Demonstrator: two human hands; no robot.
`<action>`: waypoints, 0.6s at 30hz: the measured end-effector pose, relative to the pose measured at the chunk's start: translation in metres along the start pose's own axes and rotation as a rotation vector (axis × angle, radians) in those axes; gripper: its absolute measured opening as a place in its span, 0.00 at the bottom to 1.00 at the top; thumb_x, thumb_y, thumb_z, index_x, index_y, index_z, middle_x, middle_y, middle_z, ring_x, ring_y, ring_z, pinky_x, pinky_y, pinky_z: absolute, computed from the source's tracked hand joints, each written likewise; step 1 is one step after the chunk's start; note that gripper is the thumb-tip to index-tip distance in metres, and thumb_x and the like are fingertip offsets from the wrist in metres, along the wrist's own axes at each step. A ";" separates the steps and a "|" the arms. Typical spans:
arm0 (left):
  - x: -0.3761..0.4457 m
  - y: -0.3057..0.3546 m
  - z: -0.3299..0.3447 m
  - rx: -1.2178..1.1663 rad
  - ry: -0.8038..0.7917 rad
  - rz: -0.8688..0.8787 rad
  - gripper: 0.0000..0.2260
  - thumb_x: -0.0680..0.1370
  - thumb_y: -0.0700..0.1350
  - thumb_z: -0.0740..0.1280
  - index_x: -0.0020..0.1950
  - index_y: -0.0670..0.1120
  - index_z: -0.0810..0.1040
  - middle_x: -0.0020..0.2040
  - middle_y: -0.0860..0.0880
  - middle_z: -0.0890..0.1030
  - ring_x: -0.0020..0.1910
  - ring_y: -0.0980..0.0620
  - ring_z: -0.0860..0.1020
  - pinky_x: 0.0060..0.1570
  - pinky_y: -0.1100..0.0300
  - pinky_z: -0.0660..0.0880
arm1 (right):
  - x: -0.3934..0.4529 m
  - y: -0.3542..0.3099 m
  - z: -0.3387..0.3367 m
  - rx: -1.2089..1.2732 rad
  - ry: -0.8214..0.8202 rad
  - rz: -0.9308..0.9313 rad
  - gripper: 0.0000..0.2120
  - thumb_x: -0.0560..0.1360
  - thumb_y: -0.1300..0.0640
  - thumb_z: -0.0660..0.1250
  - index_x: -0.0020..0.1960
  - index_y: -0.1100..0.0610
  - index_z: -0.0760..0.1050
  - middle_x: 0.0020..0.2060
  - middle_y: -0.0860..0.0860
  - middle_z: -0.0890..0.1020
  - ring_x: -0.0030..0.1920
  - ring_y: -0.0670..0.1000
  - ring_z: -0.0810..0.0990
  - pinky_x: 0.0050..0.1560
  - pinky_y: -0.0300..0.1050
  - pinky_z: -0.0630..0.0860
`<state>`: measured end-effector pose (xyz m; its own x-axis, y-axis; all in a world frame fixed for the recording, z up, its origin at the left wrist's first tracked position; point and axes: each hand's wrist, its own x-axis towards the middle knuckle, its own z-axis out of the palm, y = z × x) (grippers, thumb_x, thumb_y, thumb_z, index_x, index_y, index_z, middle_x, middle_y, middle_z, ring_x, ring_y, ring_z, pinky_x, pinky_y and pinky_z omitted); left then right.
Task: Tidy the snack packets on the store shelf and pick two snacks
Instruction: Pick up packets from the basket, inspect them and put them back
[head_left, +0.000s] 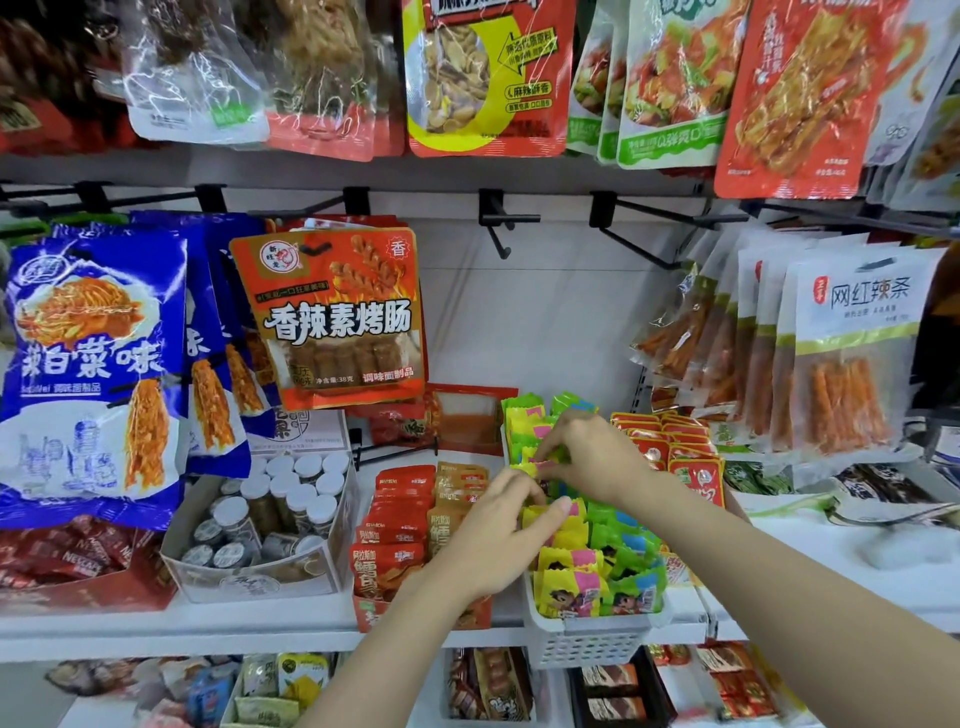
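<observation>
Store shelving, white, hung with big snack bags on black hooks above a ledge crowded with boxes and baskets. Small yellow and green packets (597, 561) packed upright in a white basket (587, 642) at the near edge of the ledge, right of centre. Left hand (498, 535) laid against the left side of the row, fingers curled, thumb touching a yellow packet; whether actually pinching it, cannot tell. Right hand (592, 457) farther back over the same row, fingertips pinching a pink-and-yellow packet top.

Judged to be mid-tidying: best done by steadying the near packets with the left hand while the right stands the far ones upright, faces forward, colours kept together, nudging gently so none spill over the low basket rim. No snack looks chosen yet.

Red and orange packets (400, 525) just left of the basket, a box of white-capped jars (270, 514) farther left. Far end of the row hidden behind the right hand; packet print too small to read; lower shelf cut off at the frame's bottom.
</observation>
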<state>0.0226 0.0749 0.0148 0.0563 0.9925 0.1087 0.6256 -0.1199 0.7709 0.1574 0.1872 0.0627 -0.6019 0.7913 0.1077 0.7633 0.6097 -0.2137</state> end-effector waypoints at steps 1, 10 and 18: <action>0.000 -0.002 0.001 0.016 0.001 0.007 0.20 0.79 0.67 0.56 0.52 0.52 0.72 0.54 0.58 0.70 0.52 0.58 0.71 0.50 0.64 0.65 | 0.001 -0.001 0.002 -0.015 -0.006 0.004 0.10 0.72 0.47 0.74 0.52 0.47 0.83 0.56 0.51 0.77 0.58 0.53 0.77 0.58 0.47 0.74; -0.010 -0.008 0.002 -0.074 -0.009 -0.060 0.29 0.73 0.75 0.52 0.65 0.58 0.71 0.60 0.65 0.69 0.61 0.64 0.69 0.54 0.70 0.64 | -0.005 0.011 -0.046 0.460 0.286 0.105 0.04 0.77 0.57 0.69 0.46 0.55 0.75 0.41 0.51 0.82 0.44 0.52 0.82 0.50 0.47 0.77; -0.001 0.012 0.000 -0.261 0.006 -0.242 0.21 0.78 0.64 0.62 0.67 0.56 0.68 0.67 0.57 0.73 0.60 0.58 0.74 0.65 0.55 0.70 | -0.040 0.016 -0.115 0.679 0.648 0.120 0.08 0.75 0.53 0.72 0.41 0.44 0.75 0.38 0.45 0.85 0.35 0.45 0.84 0.39 0.51 0.83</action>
<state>0.0302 0.0723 0.0240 -0.0746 0.9928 -0.0938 0.4006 0.1160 0.9089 0.2212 0.1707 0.1666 -0.1250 0.8429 0.5234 0.3890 0.5269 -0.7557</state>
